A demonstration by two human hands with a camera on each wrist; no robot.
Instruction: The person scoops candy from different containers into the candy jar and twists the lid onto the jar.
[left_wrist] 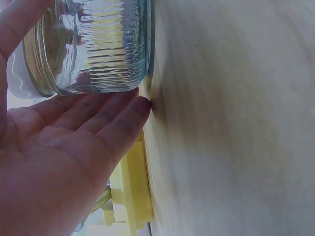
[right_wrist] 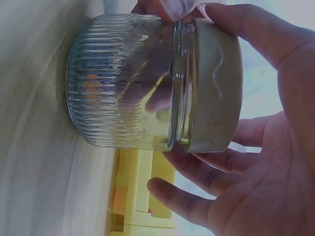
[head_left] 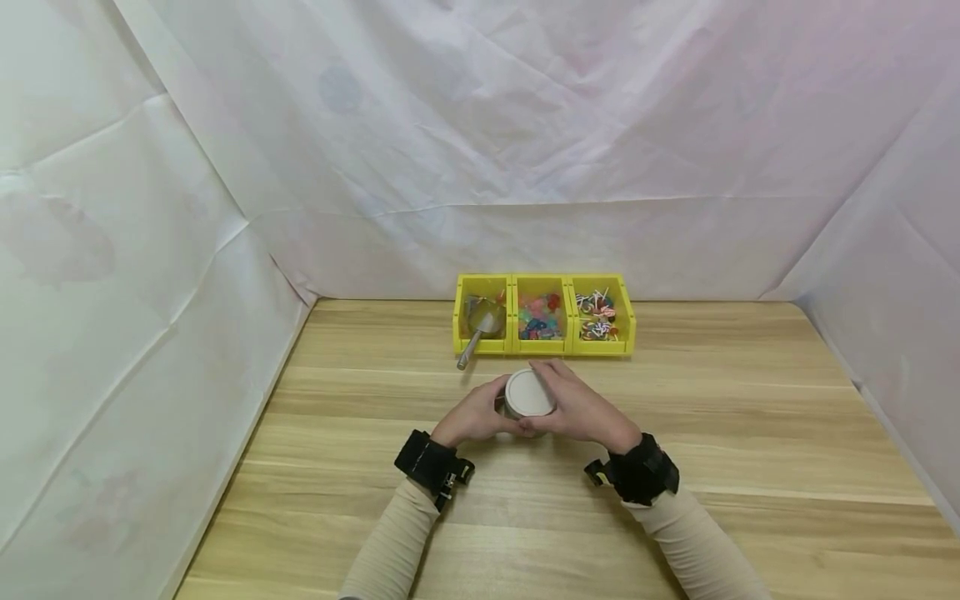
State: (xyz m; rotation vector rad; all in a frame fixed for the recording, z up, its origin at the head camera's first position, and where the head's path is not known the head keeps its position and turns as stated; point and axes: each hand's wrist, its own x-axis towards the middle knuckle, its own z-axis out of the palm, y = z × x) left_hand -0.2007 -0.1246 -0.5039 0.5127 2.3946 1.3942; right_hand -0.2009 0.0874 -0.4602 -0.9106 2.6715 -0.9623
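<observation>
A ribbed clear glass jar point(head_left: 527, 402) stands upright on the wooden bench point(head_left: 750, 433), a little in front of a row of three yellow bins point(head_left: 543, 315) and well clear of them. The left hand point(head_left: 475, 415) lies against the jar's side with its fingers point(left_wrist: 106, 115) straight and flat along the glass, their tips down at the bench; it steadies the jar and does not clasp it. The right hand point(head_left: 581, 410) reaches over the pale lid point(right_wrist: 216, 83), thumb curved over the top edge and fingers point(right_wrist: 197, 167) curling in round the rim, so it appears to have the lid in a loose grip. The jar looks empty through the glass. To turn the lid well, I judge the left hand should close more firmly on the ribbed wall, where the ridges give purchase, and press the base down so the jar cannot spin or slide on the smooth wood; the right hand should spread its fingers evenly round the rim and keep the lid level as it turns. The left bin holds a metal scoop point(head_left: 477, 329), the middle one bright wrapped sweets point(head_left: 539, 317), the right one what look like lollipops point(head_left: 596, 315). No brand, label or writing can be read on the jar, lid or bins.
</observation>
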